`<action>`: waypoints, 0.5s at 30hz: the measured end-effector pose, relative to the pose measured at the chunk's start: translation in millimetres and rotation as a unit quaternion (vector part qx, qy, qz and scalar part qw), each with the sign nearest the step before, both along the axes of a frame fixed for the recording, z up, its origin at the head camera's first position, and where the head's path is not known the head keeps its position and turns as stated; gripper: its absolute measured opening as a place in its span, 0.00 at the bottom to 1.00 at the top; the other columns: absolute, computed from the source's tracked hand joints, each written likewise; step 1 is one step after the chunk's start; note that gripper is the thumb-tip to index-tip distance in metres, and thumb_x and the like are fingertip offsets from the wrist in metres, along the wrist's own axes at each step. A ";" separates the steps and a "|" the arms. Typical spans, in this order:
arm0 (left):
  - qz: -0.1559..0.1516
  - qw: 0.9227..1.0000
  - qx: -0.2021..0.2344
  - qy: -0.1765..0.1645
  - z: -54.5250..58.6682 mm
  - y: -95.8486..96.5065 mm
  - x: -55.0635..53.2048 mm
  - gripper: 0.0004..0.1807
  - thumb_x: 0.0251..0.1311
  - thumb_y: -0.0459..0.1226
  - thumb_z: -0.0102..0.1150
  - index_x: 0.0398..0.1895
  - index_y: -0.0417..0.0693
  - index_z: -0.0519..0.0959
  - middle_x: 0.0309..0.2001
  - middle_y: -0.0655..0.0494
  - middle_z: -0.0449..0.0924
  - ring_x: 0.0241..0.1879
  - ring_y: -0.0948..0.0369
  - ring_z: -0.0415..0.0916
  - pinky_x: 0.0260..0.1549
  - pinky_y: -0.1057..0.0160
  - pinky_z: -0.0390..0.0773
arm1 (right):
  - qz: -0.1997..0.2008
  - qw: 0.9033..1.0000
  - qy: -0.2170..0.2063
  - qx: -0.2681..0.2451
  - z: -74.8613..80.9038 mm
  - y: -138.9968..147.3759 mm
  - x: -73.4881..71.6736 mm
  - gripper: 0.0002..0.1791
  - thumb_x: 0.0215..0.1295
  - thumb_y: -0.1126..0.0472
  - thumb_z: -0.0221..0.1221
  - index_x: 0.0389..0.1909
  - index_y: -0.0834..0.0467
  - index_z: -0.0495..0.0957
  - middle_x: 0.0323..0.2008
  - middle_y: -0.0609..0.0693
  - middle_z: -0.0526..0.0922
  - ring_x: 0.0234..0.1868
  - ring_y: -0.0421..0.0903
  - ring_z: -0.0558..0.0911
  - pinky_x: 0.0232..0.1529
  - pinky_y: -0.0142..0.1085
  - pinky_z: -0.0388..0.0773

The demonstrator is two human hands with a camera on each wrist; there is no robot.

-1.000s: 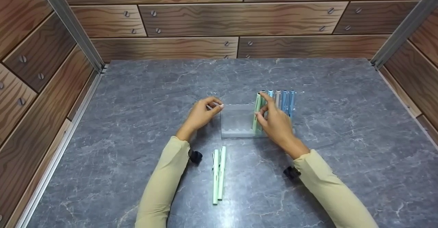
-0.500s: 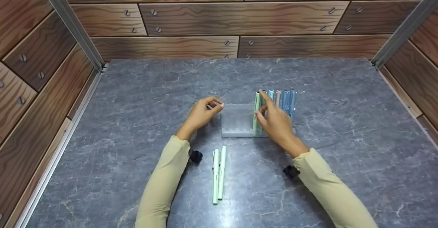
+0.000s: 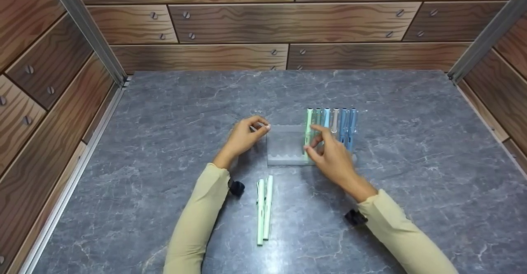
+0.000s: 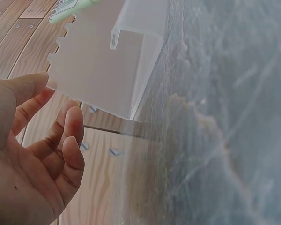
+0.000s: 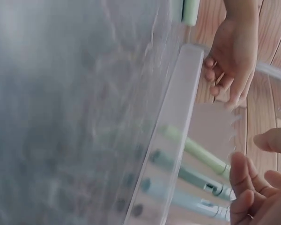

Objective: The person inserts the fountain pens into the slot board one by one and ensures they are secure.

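Observation:
My left hand [image 3: 243, 136] pinches the top left corner of a clear plastic pen stand [image 3: 285, 142] between thumb and forefinger. The left wrist view shows that corner of the stand [image 4: 93, 79] at the fingertips. A light green pen [image 3: 308, 128] leans in the stand, leftmost in a row with a dark green, a light blue, a grey and blue pens [image 3: 343, 121]. My right hand [image 3: 334, 156] hovers in front of the row, thumb and fingers apart and nothing between them. In the right wrist view the light green pen [image 5: 203, 154] lies beyond those fingers.
Two light green pens [image 3: 260, 212] lie side by side on the grey marbled table [image 3: 164, 142], nearer me than the stand. Wood-patterned panels [image 3: 230, 23] and metal posts enclose the table's back and sides.
The light green pen has settled back and upright into line with the others. My right hand has let go of it and drawn slightly down toward me. The left hand stays put.

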State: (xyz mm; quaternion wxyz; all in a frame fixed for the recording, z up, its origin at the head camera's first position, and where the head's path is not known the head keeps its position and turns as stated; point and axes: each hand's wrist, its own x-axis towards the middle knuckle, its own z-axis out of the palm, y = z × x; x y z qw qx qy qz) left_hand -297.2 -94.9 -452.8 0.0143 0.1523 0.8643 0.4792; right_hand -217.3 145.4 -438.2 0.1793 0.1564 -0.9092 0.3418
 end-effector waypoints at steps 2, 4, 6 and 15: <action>0.001 1.000 0.001 0.000 -0.2 0.1 0.3 0.11 0.65 0.45 0.59 0.45 0.52 0.83 0.33 0.54 0.79 0.29 0.63 0.75 0.25 0.68 0.72 | 0.013 1.000 -0.026 -0.004 0.0 -3.0 5.8 0.28 0.59 0.62 0.66 0.60 0.59 0.69 0.31 0.49 0.80 0.21 0.38 0.75 0.19 0.29 0.69; 0.001 1.000 0.001 0.001 -0.5 0.2 0.3 0.11 0.64 0.45 0.59 0.45 0.52 0.83 0.33 0.54 0.79 0.29 0.62 0.75 0.25 0.68 0.72 | 0.024 0.998 -0.058 -0.006 0.8 -6.4 11.2 0.28 0.59 0.60 0.66 0.60 0.59 0.70 0.32 0.49 0.80 0.22 0.37 0.74 0.21 0.29 0.70; 0.001 1.000 0.002 0.001 -0.6 0.2 0.2 0.11 0.64 0.45 0.59 0.45 0.52 0.83 0.33 0.54 0.79 0.28 0.63 0.74 0.25 0.68 0.71 | 0.038 0.995 -0.092 -0.008 1.6 -9.7 15.4 0.29 0.59 0.59 0.66 0.60 0.59 0.70 0.33 0.49 0.80 0.23 0.37 0.75 0.23 0.29 0.72; 0.003 1.000 0.004 -0.005 -0.7 0.2 0.3 0.11 0.64 0.46 0.59 0.44 0.53 0.83 0.33 0.54 0.79 0.27 0.64 0.74 0.25 0.68 0.72 | 0.103 0.969 -0.217 -0.048 -0.9 -25.5 28.2 0.32 0.60 0.55 0.66 0.63 0.60 0.67 0.38 0.52 0.78 0.26 0.39 0.75 0.27 0.31 0.75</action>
